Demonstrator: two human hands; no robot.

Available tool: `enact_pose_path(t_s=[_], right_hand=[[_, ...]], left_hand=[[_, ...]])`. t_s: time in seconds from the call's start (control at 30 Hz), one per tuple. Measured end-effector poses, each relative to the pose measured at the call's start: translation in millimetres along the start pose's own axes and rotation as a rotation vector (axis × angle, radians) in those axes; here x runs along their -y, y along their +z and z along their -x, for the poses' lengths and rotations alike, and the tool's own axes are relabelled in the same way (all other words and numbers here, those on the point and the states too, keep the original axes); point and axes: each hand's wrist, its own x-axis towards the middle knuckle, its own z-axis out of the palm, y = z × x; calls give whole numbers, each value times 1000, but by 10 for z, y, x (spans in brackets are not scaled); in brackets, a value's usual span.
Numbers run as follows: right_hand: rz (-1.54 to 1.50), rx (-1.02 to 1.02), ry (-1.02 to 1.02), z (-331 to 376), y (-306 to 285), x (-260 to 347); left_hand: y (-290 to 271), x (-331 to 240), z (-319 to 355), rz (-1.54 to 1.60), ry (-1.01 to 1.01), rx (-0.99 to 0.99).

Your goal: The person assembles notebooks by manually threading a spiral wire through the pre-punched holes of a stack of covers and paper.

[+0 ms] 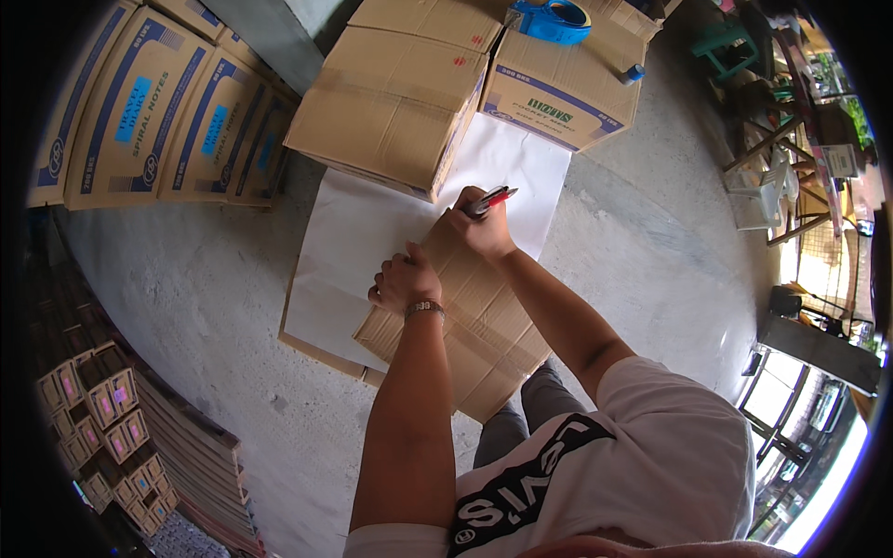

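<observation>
A brown cardboard carton [484, 321] lies in front of my legs, partly over a white sheet [339, 246]. My left hand [406, 279], with a wristwatch, is closed at the carton's far left edge, its fingers curled over that edge. At the carton's far corner, my right hand [484, 230] grips a slim red-and-black pen-like tool [490, 202]. The tool points up and to the right; its exact kind is unclear. My right fingers also rest against the carton.
Beyond the sheet stand a large closed carton [386, 102] and a smaller printed carton [558, 102]. On the smaller one sits a blue tape dispenser [549, 20]. Stacked cartons [139, 112] line the left; small packs [116, 418] are at lower left. A green stool [726, 48] stands far right.
</observation>
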Motion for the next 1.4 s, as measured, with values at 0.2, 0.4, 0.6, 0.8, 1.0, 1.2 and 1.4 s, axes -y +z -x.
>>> enact_pose_path(t_s=[0.2, 0.4, 0.6, 0.8, 1.0, 1.2, 1.4], right_hand=[[11, -5, -18, 5, -5, -8], [7, -8, 11, 27, -1, -19], [5, -12, 23, -1, 15, -41], [-5, -13, 18, -4, 19, -65], [-26, -19, 32, 4, 21, -41], [-19, -15, 37, -1, 12, -53], [-62, -68, 94, -6, 14, -23]], left_hand=[[-3, 0, 17, 41, -6, -3], [35, 14, 34, 38, -19, -27], [3, 7, -5, 29, -36, 36], [28, 9, -9, 40, -34, 25], [44, 11, 6, 11, -20, -18], [58, 8, 5, 19, -18, -19], [55, 9, 6, 20, -17, -22]])
